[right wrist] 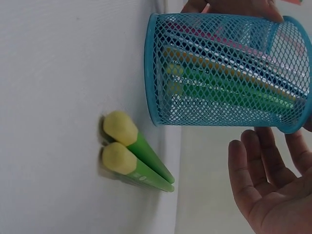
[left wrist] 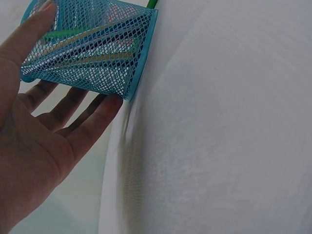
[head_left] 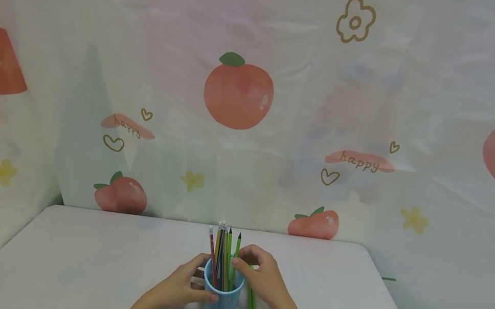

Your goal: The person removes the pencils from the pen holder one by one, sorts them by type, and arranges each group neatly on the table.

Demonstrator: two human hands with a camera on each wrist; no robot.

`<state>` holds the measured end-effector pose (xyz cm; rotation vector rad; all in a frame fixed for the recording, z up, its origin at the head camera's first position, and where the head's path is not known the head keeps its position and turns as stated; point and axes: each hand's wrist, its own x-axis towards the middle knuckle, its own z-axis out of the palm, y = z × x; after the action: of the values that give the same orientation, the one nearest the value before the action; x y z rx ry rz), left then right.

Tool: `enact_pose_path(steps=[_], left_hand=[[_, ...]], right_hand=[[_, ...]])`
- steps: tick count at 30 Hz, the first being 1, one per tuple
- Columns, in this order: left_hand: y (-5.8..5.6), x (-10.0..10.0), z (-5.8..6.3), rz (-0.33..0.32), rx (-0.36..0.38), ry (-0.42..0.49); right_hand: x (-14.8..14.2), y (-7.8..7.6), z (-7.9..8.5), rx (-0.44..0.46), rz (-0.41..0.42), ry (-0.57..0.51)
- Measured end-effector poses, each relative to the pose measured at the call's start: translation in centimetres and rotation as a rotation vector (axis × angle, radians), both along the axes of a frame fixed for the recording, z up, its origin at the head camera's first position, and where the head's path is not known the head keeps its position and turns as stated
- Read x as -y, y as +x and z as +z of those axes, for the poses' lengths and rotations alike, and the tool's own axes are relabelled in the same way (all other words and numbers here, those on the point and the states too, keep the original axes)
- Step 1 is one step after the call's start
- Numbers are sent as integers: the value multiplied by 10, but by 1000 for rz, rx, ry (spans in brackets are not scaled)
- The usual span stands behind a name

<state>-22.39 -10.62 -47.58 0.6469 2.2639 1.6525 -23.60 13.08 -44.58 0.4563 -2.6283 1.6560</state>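
A light-blue mesh pencil cup (head_left: 226, 304) stands on the table, also seen close up in both wrist views. My left hand (head_left: 178, 285) grips its left side, thumb in front and fingers behind. Inside lean a red pencil (head_left: 213, 248), several darker and yellow pencils, and two green pencils with dark points up. My right hand (head_left: 266, 275) is at the cup's right rim, its thumb and forefinger pinching the rightmost green pencil (head_left: 238, 243). In the right wrist view its other fingers (right wrist: 239, 161) spread loosely below the cup. Two more green pencils (right wrist: 146, 161) lie beside it.
The white table (head_left: 90, 264) reaches back to a fabric backdrop (head_left: 272, 178) printed with fruit, flowers and hearts. The loose green pencils lie side by side right of the cup, below my right wrist, with pale yellow ends toward me.
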Motion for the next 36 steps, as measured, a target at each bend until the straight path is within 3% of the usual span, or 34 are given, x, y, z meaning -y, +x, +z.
enact_pose_path(steps=[19,36], left_hand=[[-1,0,-2,10,20,-13],[-1,0,0,14,13,-13]], right_hand=[[-6,6,16,-4,-42,-52],[-8,13,31,30,-6,-214]])
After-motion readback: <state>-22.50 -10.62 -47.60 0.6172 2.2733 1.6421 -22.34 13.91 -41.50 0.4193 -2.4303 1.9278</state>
